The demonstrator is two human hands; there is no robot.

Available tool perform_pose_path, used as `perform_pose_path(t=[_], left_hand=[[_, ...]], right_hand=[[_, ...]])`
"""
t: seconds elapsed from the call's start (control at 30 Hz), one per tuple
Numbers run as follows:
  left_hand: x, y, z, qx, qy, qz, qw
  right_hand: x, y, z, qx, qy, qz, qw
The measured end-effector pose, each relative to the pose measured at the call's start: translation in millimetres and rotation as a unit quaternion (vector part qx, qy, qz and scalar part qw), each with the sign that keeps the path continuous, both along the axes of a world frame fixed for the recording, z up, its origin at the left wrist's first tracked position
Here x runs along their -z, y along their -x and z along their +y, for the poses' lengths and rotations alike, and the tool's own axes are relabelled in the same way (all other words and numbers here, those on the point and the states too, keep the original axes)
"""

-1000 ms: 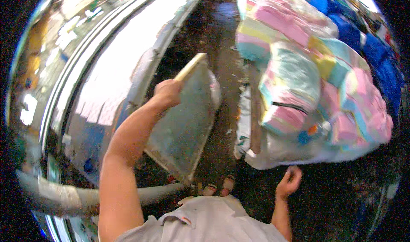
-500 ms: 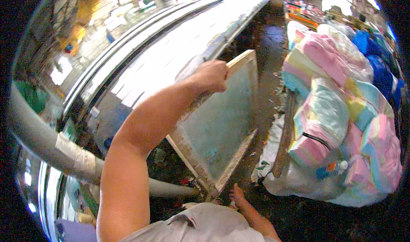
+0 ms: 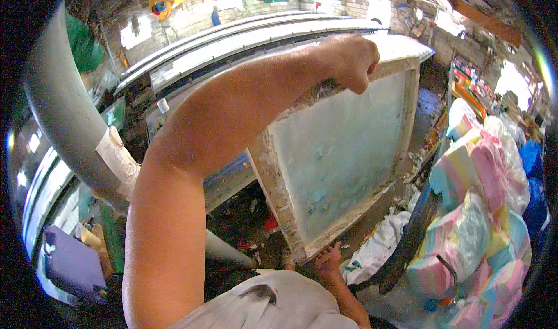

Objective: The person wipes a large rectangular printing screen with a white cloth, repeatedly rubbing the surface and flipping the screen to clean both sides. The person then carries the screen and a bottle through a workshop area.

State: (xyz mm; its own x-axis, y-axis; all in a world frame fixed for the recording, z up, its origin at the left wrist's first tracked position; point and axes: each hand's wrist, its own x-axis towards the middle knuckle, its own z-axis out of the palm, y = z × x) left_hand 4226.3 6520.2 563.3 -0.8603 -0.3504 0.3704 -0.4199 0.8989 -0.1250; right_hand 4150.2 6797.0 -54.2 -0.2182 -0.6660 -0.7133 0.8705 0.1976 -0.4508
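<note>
A wooden screen-printing frame (image 3: 343, 155) with pale blue-green mesh stands tilted in front of me, one corner down near my feet. My left arm reaches across the view, and my left hand (image 3: 351, 62) is closed over the frame's upper rail. Low down, beside the frame's bottom rail, is my right hand (image 3: 329, 259). Its fingers are spread and lie at the wood; whether they press on it I cannot tell. Behind the frame runs a long table (image 3: 401, 45) with a bright white top, partly hidden by my arm and the frame.
Wrapped bundles of pink, yellow and blue striped foam (image 3: 482, 213) are piled at the right, near a crumpled white sack (image 3: 378, 242). A thick grey pipe (image 3: 64, 114) curves down at the left. A purple panel (image 3: 72, 262) sits lower left. Scraps litter the dark floor.
My view has swung left. The frame now faces me more squarely, with my left hand still on its upper rail. My right hand has come up to the bottom rail.
</note>
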Motion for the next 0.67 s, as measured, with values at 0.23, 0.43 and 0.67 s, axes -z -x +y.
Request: perform_pose_path(t=[0.23, 0.43, 0.67], left_hand=[[-38.0, -69.5, -99.7, -0.079, 0.09, 0.115, 0.986], [1.3, -136.5, -223.2, -0.298, 0.002, 0.178, 0.938], [134.1, -239.9, -330.2, -0.307, -0.137, 0.329, 0.883]], right_hand=[[2.5, 96.8, -120.2, 0.048, 0.351, 0.001, 0.935], [-123.0, 115.1, -228.8, 0.064, 0.321, 0.081, 0.941], [-78.4, 237.3, -325.6, 0.08, 0.158, 0.485, 0.856]])
